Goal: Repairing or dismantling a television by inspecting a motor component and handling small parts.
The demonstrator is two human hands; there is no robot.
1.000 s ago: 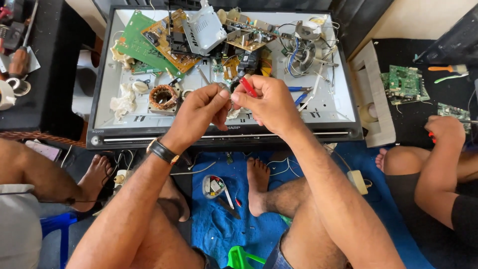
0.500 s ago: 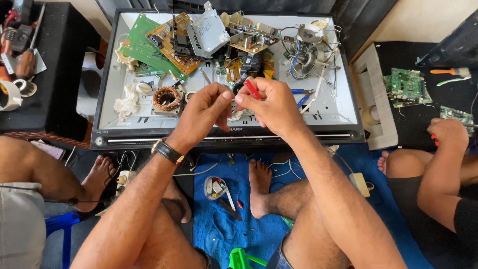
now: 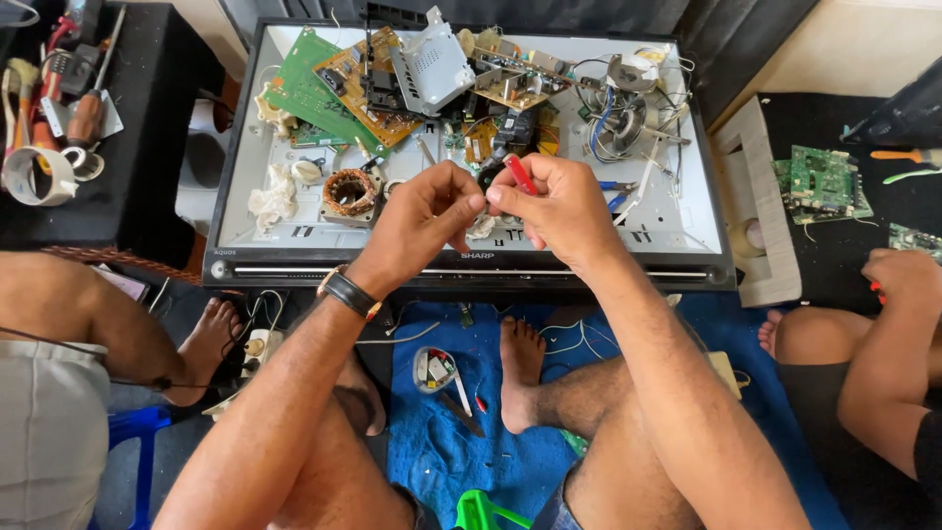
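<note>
Red-handled tool (image 3: 521, 174), slim, glossy, tilted, pinched between both hands, fingertips touching

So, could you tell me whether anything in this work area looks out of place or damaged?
Yes: a flat screen panel lies face up as a tray, heaped with loose circuit boards, a copper coil and tangled wires. Otherwise nothing looks spilled.

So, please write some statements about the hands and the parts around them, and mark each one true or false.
1. The right hand holds a thin red-handled tool. True.
2. The left hand wears a dark wristband. True.
3. The two hands are far apart. False: their fingertips meet over the flat panel.
4. The copper coil lies right of the hands. False: it lies left of them.
5. A green circuit board lies on the panel. True.
</note>
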